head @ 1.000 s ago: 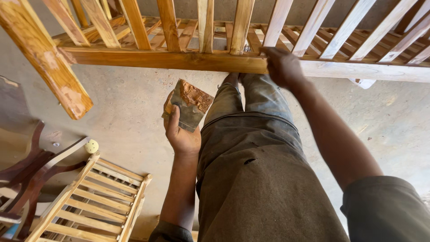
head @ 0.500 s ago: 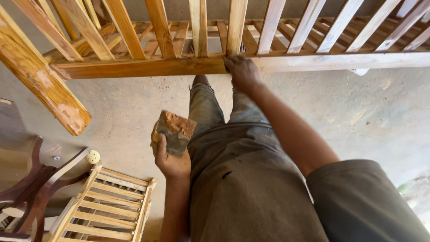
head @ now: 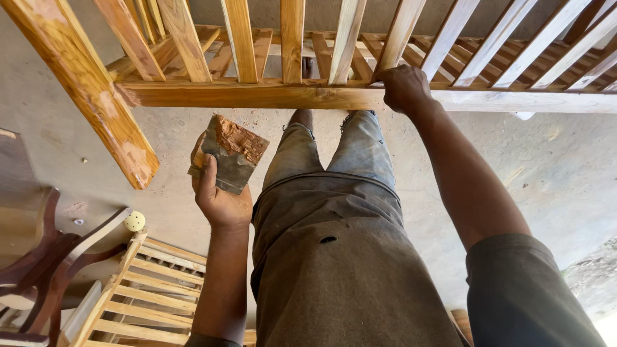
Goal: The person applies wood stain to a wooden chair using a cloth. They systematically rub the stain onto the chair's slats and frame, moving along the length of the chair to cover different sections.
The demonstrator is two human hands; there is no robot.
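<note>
The left hand point(head: 222, 196) is held up in front of the body with the palm facing up. Its fingers point(head: 200, 168) and thumb are curled and closed in a grip. The left arm is bare and bent, and it comes up from the bottom of the view. The right arm is bare too, with a short dark sleeve at the shoulder. It reaches out long and nearly straight. The right hand point(head: 403, 88) is far out in front, knuckles up, with its fingers closed in a grip.
</note>
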